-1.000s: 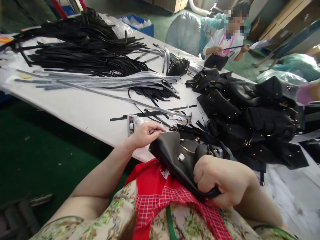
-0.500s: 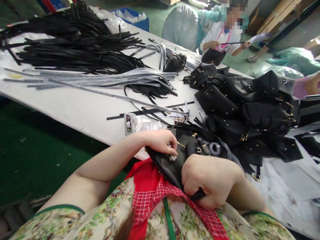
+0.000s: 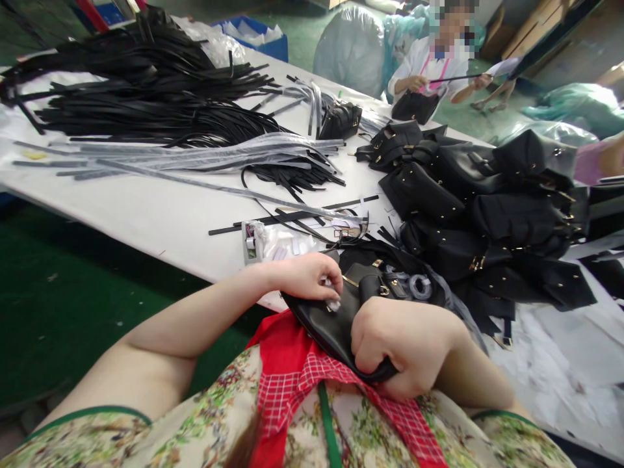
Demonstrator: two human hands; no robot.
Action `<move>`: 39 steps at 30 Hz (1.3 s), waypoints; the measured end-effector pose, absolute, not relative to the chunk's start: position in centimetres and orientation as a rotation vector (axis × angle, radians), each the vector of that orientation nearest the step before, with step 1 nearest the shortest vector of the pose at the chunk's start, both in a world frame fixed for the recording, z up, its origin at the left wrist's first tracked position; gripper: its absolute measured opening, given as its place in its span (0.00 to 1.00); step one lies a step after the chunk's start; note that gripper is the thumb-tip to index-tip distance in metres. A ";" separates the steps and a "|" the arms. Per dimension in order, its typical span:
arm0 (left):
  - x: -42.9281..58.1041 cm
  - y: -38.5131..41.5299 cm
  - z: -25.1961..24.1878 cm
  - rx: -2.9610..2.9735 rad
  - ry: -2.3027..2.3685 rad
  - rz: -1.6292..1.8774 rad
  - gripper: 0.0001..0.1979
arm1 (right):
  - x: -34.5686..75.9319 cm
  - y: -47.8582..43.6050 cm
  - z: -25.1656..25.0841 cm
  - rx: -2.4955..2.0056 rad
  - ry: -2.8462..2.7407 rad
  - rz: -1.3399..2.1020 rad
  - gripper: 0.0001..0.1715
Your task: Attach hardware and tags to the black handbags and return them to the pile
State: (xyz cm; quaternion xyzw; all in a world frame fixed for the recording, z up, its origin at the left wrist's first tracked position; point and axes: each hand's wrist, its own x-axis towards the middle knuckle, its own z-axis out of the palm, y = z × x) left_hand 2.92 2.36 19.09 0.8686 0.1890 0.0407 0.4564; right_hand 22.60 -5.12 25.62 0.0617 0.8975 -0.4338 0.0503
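Observation:
A black leather bag (image 3: 336, 318) with gold fittings lies on my lap, against my red apron. My right hand (image 3: 404, 341) is closed round the bag's lower edge and holds it. My left hand (image 3: 307, 276) rests on the front of the bag, its fingertips pinched on a small white piece (image 3: 333, 300) at the bag's clasp. Just behind my hands, a white table (image 3: 160, 214) carries more bags and straps.
A heap of black bags (image 3: 487, 208) fills the table's right side. Black straps (image 3: 146, 91) and plastic-sleeved strips (image 3: 195, 153) cover the far left. A small packet of white parts (image 3: 273, 244) sits by the near edge. Another person (image 3: 433, 65) works across the table.
My left hand has come from the bag's top edge onto its front and pinched the white piece at the clasp. My right hand has pulled the bag closer to my body.

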 end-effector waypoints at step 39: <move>-3.5 3.4 12.0 1.045 1.026 0.846 0.02 | 28.3 -5.3 18.5 0.643 2.517 -2.287 0.24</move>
